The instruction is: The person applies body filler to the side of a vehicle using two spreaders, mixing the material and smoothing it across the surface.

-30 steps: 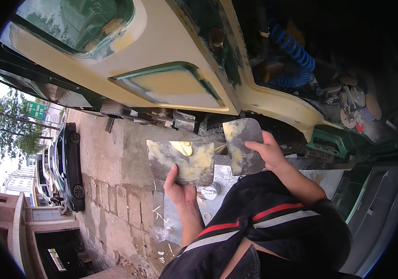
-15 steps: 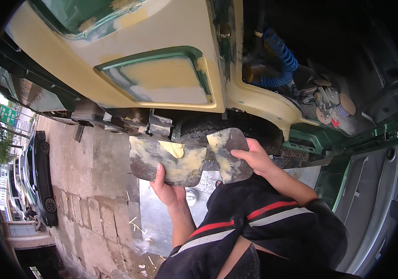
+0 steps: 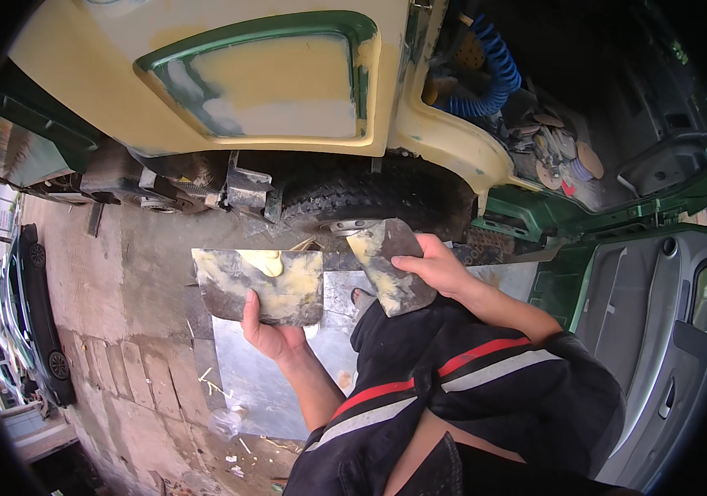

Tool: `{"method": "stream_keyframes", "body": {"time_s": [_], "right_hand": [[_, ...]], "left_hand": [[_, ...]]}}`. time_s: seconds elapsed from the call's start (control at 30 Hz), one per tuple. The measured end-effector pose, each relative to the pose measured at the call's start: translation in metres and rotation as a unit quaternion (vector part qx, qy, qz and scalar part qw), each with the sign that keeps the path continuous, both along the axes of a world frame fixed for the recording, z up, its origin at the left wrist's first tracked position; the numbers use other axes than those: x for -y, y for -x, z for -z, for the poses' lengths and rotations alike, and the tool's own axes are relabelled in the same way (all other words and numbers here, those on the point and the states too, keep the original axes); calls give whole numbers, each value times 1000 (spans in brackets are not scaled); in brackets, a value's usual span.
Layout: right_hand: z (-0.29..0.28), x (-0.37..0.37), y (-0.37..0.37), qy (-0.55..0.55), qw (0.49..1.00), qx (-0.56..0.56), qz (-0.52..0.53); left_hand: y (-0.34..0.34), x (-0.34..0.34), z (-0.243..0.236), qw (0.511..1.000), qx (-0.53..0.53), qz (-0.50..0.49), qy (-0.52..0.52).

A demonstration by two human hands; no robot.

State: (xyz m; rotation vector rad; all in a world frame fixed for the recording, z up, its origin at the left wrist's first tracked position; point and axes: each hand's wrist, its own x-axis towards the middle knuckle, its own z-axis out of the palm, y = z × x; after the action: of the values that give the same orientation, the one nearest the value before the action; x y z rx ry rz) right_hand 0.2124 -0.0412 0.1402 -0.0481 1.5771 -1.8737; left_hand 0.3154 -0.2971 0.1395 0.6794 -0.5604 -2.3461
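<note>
My left hand (image 3: 275, 335) holds a dark putty board (image 3: 229, 289) from below, its thumb lying on the face. Yellow putty is smeared over that board, and a thick pale-yellow blob of putty (image 3: 264, 262) sits at its far edge. Just to the right, apart from the board, my right hand (image 3: 434, 266) grips a dark putty spreader (image 3: 395, 281) with its thumb on top and its fingers hidden behind. The spreader is tilted and carries yellow smears along its left side. Ahead of both hands stands a vehicle body with a yellow-puttied panel (image 3: 275, 87) framed in green.
A large black tire (image 3: 370, 194) sits under the body. To the right is an opening with a coiled blue hose (image 3: 494, 70) and a pile of sanding discs (image 3: 552, 153), beside an open grey door (image 3: 643, 331). A pale sheet (image 3: 262, 393) lies underfoot. Parked dark car (image 3: 39, 314) at left.
The view has shifted, so the vehicle panel sits higher and more of the tire shows. The putty board has moved left, and the gap between it and the spreader is wider.
</note>
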Motion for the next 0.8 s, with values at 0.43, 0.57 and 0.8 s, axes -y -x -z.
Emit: {"method": "stream_keyframes", "body": {"time_s": [0.43, 0.57, 0.8], "right_hand": [[26, 15, -4, -37, 999, 4, -24], [37, 24, 4, -51, 998, -19, -23], [12, 22, -2, -102, 994, -44, -8]], "left_hand": [[4, 11, 38, 998, 26, 20, -47], [17, 29, 68, 997, 23, 48, -58], [25, 37, 87, 989, 82, 124, -22]]}}
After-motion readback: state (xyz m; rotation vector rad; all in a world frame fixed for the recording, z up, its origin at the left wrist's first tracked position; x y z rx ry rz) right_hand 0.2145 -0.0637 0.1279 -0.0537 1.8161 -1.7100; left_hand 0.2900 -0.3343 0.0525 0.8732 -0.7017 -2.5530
